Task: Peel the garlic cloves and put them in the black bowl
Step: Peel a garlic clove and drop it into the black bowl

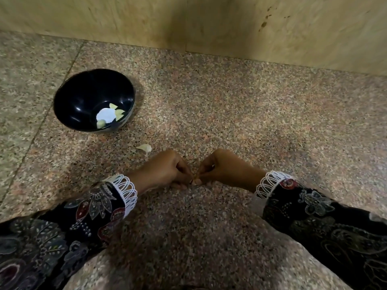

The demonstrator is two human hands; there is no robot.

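Note:
The black bowl [69, 97] stands on the granite counter at the upper left, with three pale peeled garlic cloves [119, 112] at its bottom. One unpeeled garlic clove [146, 147] lies on the counter below and to the right of the bowl. My left hand [165, 171] and my right hand [226, 169] meet fingertip to fingertip at the centre, just above the counter. Together they pinch a small garlic clove [196, 178], which the fingers mostly hide.
The speckled granite counter [251, 114] runs back to a beige tiled wall [209, 21]. A seam in the stone runs down the left side, past the bowl. Patterned dark sleeves with white lace cuffs cover both forearms.

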